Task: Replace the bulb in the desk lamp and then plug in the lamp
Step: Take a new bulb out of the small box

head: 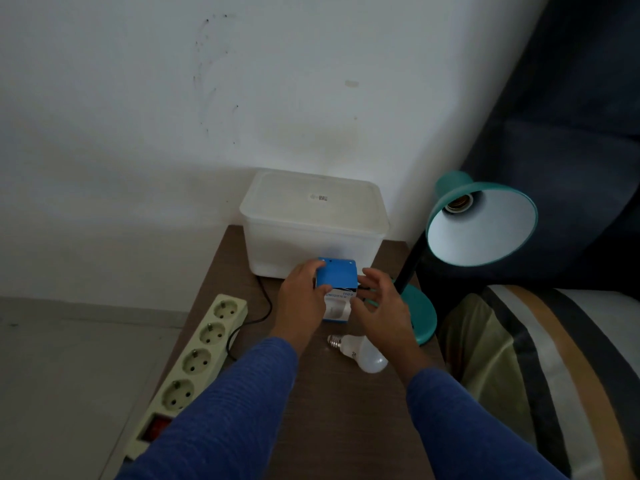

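A person in blue sleeves is standing over a small brown tabletop (332, 410), working with 2 bare hands. The left hand (303, 299) is grasping a blue and white box (336, 285) by its left side, holding it upright near the middle of the tabletop. The right hand (381, 308) is hovering just beside the box's right side, fingers spread and holding nothing.

A white bulb (362, 351) is lying on its side just in front of the box, screw cap pointing left. The teal desk lamp (481, 223) is standing at the right edge, its shade tilted toward the camera and its socket (459, 202) showing empty.

The step in hand is probably opening the box. It would go best with the left hand steadying it while the right works the top flap.

Room is tight. A white lidded container (313, 223) is sitting behind the box, a 4-socket power strip (194, 362) is lining the left edge, and the bulb could roll.
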The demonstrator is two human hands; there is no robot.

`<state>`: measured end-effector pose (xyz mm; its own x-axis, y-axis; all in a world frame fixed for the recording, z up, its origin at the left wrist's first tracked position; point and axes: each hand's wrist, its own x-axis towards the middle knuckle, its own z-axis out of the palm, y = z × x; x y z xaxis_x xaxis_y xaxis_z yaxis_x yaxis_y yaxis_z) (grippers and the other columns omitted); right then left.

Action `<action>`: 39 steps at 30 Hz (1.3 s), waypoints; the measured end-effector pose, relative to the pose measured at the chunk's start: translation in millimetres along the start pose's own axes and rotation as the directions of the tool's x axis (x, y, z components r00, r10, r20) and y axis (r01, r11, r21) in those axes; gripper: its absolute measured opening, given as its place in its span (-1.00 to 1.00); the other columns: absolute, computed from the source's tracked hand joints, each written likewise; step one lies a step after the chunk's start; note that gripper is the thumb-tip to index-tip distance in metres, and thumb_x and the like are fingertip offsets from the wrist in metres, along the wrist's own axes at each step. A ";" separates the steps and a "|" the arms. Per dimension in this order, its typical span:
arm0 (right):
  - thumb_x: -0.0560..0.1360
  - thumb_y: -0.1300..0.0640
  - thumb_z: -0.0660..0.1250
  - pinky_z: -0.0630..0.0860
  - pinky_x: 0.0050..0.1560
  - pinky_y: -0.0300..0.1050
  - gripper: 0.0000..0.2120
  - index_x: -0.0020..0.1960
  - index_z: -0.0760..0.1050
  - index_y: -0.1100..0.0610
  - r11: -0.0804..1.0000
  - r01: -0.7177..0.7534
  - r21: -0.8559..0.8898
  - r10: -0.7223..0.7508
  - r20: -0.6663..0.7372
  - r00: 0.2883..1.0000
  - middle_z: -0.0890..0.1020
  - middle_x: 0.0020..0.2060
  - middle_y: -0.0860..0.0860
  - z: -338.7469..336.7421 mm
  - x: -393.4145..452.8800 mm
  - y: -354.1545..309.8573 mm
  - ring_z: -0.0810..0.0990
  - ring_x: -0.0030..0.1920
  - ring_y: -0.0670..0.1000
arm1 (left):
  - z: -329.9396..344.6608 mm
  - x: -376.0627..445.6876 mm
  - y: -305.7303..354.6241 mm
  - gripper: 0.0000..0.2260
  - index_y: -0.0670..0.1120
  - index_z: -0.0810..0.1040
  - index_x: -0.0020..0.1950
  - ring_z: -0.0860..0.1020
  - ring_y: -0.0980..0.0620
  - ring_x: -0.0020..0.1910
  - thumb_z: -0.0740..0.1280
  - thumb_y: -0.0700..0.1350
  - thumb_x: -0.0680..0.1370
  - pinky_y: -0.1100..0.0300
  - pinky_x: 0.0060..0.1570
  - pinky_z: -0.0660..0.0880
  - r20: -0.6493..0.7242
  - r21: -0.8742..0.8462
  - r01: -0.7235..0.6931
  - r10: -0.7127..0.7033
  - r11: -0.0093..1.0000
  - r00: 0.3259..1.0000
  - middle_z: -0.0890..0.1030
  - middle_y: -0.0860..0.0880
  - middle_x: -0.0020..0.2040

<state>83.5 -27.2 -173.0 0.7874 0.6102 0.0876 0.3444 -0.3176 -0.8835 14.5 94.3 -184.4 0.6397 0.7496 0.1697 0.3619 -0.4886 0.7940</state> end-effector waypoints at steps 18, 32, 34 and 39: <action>0.56 0.20 0.21 0.38 0.15 -0.24 -0.58 0.40 0.34 -0.01 0.988 -0.020 -0.156 0.029 0.053 0.998 0.47 0.34 0.00 2.5 28.9 -12.0 0.46 0.30 0.00 | -22.0 25.0 7.2 -0.17 0.25 -0.20 0.49 0.43 -0.01 0.22 0.35 -0.14 0.52 0.04 0.25 0.46 0.369 0.195 -0.282 0.196 0.940 0.908 0.30 -0.10 0.32; 0.35 -0.10 0.43 0.54 0.11 0.08 -0.54 0.15 0.37 0.03 0.870 -0.034 -0.492 0.117 0.139 0.983 0.59 0.12 0.04 11.4 62.9 -15.8 0.55 0.14 0.09 | -24.1 35.3 0.9 -0.12 0.29 -0.25 0.46 0.44 0.05 0.05 0.37 -0.14 0.50 0.08 0.25 0.42 0.436 0.153 -0.290 0.198 0.945 0.878 0.45 -0.11 0.13; 0.37 -0.13 0.41 0.53 0.10 0.04 -0.54 0.16 0.38 0.04 0.840 -0.018 -0.542 0.114 0.145 0.983 0.59 0.11 0.05 12.1 66.0 -18.3 0.55 0.12 0.10 | -23.6 34.8 1.6 -0.11 0.30 -0.28 0.44 0.44 0.06 0.04 0.37 -0.15 0.50 0.16 0.20 0.40 0.429 0.159 -0.298 0.206 0.941 0.879 0.45 -0.10 0.11; 0.32 -0.08 0.46 0.56 0.08 0.05 -0.51 0.14 0.39 0.07 0.897 0.021 -0.441 0.029 0.106 0.994 0.59 0.08 0.09 13.9 62.0 -12.8 0.56 0.11 0.10 | -22.4 34.7 -0.8 -0.10 0.35 -0.31 0.38 0.47 0.02 0.02 0.37 -0.15 0.50 0.11 0.20 0.44 0.424 0.155 -0.306 0.216 0.939 0.879 0.46 -0.11 0.07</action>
<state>120.8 24.7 -162.6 0.7383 0.6744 0.0126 0.5509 -0.5920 -0.5883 21.2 130.6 -166.1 0.9284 0.3642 0.0733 0.2495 -0.7575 0.6033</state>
